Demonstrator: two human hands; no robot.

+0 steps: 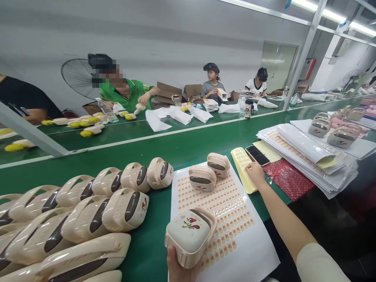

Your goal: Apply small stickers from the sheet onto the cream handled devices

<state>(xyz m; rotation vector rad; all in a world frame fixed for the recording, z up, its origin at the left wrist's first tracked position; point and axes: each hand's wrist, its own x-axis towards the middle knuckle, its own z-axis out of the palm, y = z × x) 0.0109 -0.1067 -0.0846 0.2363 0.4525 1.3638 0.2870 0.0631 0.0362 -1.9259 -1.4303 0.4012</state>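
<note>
My left hand grips a small cream plastic case from below, its white face with a red cartoon print turned up towards me and its carrying handle at the right. My right hand reaches to a yellow sticker sheet, fingers pinched together at its right edge. Whether a single sticker is between the fingertips is too small to tell. Under the held case lies a large white sheet of small orange stickers. Two more cream cases stand on that sheet's far part.
Rows of cream cases fill the green table's left side. Beyond my right hand lie a phone, red patterned plastic and stacked sticker sheets. Several co-workers sit across the green conveyor; a metal post slants at left.
</note>
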